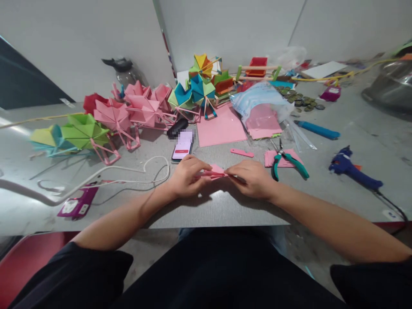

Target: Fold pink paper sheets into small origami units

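Observation:
Between my two hands, just above the front of the grey table, is a folded piece of pink paper (217, 171). My left hand (189, 175) pinches its left end, thumb below and fingers above. The right end is gripped by the closed fingertips of my right hand (252, 178). Part of the paper is hidden behind the fingers. Beyond the hands lies a small flat pink strip with a notch (242, 152). A phone (182, 146) with a lit screen is near my left hand. Teal-handled pliers (289, 162) rest on a stack of pink paper (270, 158) right of my right hand.
Folded paper models stand at the back left, pink (144, 107) and green (85, 133). Larger pink sheets (222, 126) lie behind the phone, beside a plastic bag (260, 101). A blue glue gun (355, 171) is at right. A white cable (96, 174) crosses the left side.

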Motion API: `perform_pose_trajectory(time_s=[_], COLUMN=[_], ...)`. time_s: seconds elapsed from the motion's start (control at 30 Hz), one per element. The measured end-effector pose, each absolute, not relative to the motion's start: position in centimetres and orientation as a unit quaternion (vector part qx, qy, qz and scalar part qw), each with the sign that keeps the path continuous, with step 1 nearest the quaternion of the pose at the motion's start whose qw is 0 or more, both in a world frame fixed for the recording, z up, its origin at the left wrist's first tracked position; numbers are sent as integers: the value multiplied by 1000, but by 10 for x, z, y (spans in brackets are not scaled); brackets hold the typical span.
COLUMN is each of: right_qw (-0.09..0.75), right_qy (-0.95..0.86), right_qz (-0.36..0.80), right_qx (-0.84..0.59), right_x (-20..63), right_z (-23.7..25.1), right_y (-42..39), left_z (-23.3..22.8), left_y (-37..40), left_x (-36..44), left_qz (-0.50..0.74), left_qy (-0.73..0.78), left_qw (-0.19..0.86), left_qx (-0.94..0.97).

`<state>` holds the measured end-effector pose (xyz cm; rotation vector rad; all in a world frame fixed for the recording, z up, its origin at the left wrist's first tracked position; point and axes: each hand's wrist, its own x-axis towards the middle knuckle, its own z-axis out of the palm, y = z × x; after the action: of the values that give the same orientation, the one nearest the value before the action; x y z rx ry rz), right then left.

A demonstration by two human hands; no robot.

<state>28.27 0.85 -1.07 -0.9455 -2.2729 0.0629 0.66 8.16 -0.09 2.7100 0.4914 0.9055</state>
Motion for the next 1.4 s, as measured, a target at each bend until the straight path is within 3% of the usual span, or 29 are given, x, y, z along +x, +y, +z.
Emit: perform_pose_trajectory(time_s=[0.13, 0.37, 0.6, 0.93, 1.4], right_qw=[422, 491, 478, 449, 443], right_qy=[-830, -766, -721, -712, -710], right_qz=[34, 100, 203, 234, 230], right_qx=[-362, -403, -458, -486, -497], right_x=[285, 283, 280, 277, 276], right_z=[-7, 6, 7, 0, -2], right_y=[5, -5, -6, -8, -5], left_z=[23, 55, 42, 26, 26], left_y=[62, 39, 34, 25, 19], left_x=[8, 29, 41, 44, 47], left_qz=[289, 286, 285, 271, 265], left_qy=[172, 293, 355, 385, 393], left_qw=[171, 257, 382, 462, 414], left_qx=[926, 875, 804, 752, 777])
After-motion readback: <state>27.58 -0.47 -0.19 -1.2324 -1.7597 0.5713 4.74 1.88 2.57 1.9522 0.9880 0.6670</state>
